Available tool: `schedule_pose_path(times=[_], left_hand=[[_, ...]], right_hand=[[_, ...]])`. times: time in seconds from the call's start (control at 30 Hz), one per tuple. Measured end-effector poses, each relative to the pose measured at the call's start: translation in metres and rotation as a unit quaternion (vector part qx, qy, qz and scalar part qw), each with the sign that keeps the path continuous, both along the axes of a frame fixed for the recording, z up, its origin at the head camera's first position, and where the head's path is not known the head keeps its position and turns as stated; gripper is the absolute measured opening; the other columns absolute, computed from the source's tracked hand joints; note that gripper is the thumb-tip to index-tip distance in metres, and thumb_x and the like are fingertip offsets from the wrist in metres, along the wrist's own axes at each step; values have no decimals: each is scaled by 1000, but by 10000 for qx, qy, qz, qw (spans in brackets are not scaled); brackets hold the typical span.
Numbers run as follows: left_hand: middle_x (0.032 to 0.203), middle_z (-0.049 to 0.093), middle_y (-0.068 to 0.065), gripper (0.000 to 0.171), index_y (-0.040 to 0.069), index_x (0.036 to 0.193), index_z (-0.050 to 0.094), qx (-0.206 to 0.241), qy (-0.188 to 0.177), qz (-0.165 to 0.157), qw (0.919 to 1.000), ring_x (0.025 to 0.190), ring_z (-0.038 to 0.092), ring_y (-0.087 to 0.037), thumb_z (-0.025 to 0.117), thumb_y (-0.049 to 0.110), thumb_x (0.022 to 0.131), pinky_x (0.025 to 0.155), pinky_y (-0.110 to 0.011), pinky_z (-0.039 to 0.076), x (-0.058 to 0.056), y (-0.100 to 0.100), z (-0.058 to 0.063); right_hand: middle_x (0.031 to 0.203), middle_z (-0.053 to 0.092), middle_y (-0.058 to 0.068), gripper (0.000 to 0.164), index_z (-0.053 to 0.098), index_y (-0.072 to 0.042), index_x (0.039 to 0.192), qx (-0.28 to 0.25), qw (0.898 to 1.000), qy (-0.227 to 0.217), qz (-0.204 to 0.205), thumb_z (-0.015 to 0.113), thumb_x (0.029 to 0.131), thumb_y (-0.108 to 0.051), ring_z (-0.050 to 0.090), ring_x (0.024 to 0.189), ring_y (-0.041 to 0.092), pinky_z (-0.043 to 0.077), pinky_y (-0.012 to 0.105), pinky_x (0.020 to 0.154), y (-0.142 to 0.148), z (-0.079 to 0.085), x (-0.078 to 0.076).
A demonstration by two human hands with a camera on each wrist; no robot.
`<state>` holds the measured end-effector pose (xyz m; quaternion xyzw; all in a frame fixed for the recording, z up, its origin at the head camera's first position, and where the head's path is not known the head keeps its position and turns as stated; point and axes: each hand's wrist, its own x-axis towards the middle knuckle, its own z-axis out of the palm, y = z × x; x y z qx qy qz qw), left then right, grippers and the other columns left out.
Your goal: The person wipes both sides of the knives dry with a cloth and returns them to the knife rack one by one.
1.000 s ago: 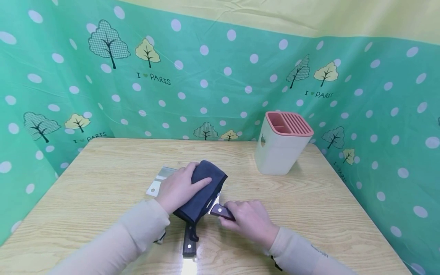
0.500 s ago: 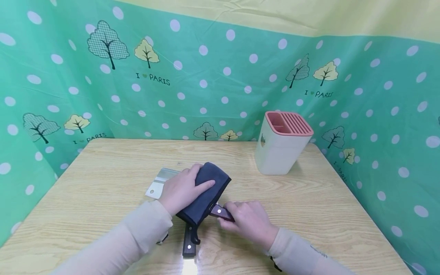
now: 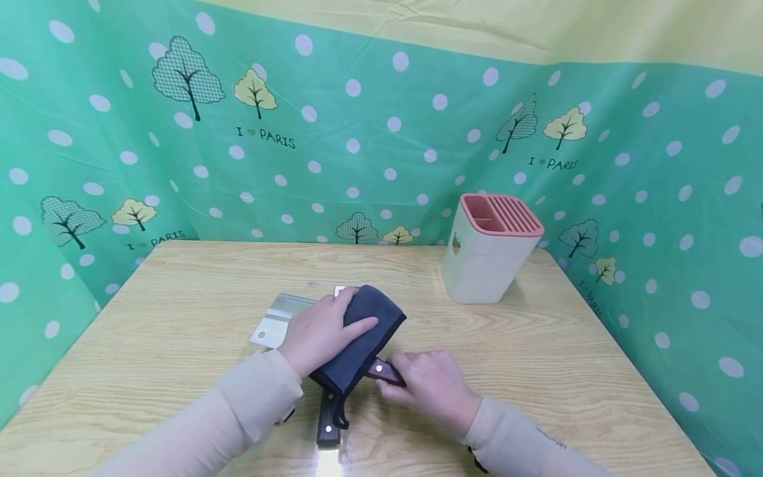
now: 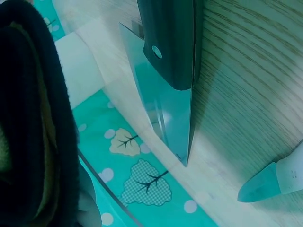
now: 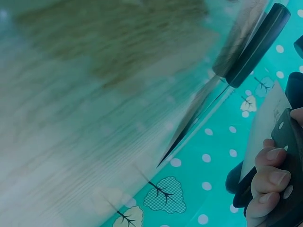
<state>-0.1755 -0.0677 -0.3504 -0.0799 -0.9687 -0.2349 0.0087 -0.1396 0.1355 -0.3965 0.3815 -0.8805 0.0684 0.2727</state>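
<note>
My left hand [image 3: 318, 331] grips a folded dark navy cloth [image 3: 366, 324], its thumb lying across the top. The cloth is wrapped over a cleaver [image 3: 277, 321], whose broad blade end with a hole juts out left of the hand. My right hand [image 3: 429, 387] holds the cleaver's dark riveted handle [image 3: 378, 369]; in the right wrist view its fingers curl round that handle [image 5: 286, 151]. Beneath the cloth, another knife's black handle [image 3: 328, 421] lies on the table. The left wrist view shows a dark-handled knife [image 4: 170, 47] beside the cloth [image 4: 28, 94].
A white knife block [image 3: 489, 265] with a slotted pink top stands at the back right of the wooden table [image 3: 208, 285]. A white piece with a dark tip [image 4: 270, 182] lies in the left wrist view. A polka-dot curtain [image 3: 357, 132] hangs behind.
My left hand and the cloth have slid a little right and nearer, toward the cleaver's handle. The bare metal beside the handle is now covered. My right hand has stayed nearly still.
</note>
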Motion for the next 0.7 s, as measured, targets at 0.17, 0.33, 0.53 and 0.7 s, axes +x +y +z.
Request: schedule_pose_path(times=[0.17,0.33,0.53,0.7], left_hand=[[101,59,-5,69,27,135,43,35,5,-57,10000,70,51,-17,52,66,79,52,-28,37,0,-1,-1],[102,59,-5,68,28,135,43,128,15,-90,9999,71,51,-17,53,66,79,52,-28,37,0,-1,-2],[105,59,-5,68,28,135,42,283,105,-91,9995,73,52,-17,53,65,80,54,-27,38,-1,-3,0],[111,60,-5,68,27,136,42,351,148,-38,9993,77,53,-18,53,65,80,55,-28,39,-1,-6,1]], right_hand=[[50,41,-16,32,46,-21,66,17,9999,122,22,66,75,-44,28,41,0,12,16,39,-1,0,1],[50,40,-16,33,44,-21,65,20,10000,90,10,66,75,-44,28,41,0,13,17,38,-1,-1,1],[51,40,-16,32,46,-21,66,-9,9999,-156,-64,66,77,-43,27,42,0,12,16,38,0,0,2],[53,42,-16,31,48,-21,67,-40,9997,-220,-64,66,78,-43,27,43,-1,13,15,39,0,1,2]])
